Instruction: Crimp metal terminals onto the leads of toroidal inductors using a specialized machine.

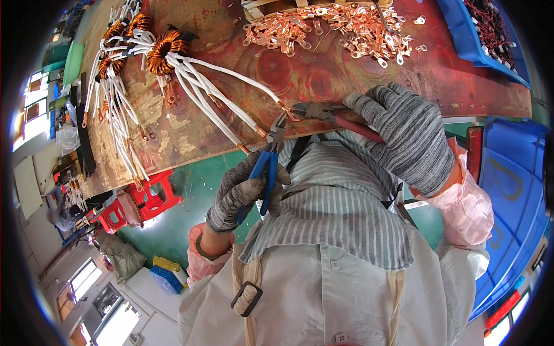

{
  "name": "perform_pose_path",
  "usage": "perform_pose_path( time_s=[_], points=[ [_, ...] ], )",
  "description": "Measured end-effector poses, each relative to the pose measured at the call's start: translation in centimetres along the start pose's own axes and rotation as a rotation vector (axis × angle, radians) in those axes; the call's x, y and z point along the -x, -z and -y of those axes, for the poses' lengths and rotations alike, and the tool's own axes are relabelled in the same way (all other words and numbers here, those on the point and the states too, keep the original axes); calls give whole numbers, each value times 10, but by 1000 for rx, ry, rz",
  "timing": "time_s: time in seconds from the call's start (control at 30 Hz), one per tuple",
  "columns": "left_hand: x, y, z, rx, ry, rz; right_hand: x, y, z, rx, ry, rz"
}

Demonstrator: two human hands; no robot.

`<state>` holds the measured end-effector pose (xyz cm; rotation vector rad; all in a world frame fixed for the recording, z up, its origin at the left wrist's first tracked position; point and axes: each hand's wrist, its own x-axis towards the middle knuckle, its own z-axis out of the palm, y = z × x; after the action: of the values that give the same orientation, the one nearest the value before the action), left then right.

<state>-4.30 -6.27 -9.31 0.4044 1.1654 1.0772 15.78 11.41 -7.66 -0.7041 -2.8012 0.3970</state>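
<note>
My left hand (235, 195), in a grey knitted glove, is wrapped round blue-handled pliers (266, 167), jaws pointing up. Gloved too, my right hand (411, 137) grips red-handled pliers (360, 127), whose jaws point left. Both sets of jaws meet close to a copper lug (292, 115) at the tip of a white-sleeved wire (236, 78); whether either bites on it I cannot tell. That wire leads back to a copper-wound ring coil (164, 53) on the table. Other white leads with copper ends (261, 132) reach the table's front edge below it.
More wound coils (111, 66) with white leads lie at left on the worn wooden table (213, 135). A pile of copper lugs (375, 34) sits at the back beside a wooden box. Far right is a blue bin (470, 37) of dark wires; below it stand large blue containers (511, 190). Red stools (153, 199) are lower left.
</note>
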Motion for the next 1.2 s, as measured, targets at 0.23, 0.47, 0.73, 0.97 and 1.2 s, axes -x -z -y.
perform_pose_path(
  time_s=[0.23,0.47,0.73,0.97,1.2],
  points=[
    [-3,6,1,-39,16,27,8,-17,-13,11,13,-48],
    [-3,-4,3,35,-13,-17,9,-12,-4,244,64,-33],
    [1,5,5,-20,31,55,12,-8,-5,311,87,-20],
    [-1,5,8,53,70,64,10,-12,-2,297,92,-49],
    [-1,5,8,27,67,16,10,-8,1,303,97,-36]
  ],
)
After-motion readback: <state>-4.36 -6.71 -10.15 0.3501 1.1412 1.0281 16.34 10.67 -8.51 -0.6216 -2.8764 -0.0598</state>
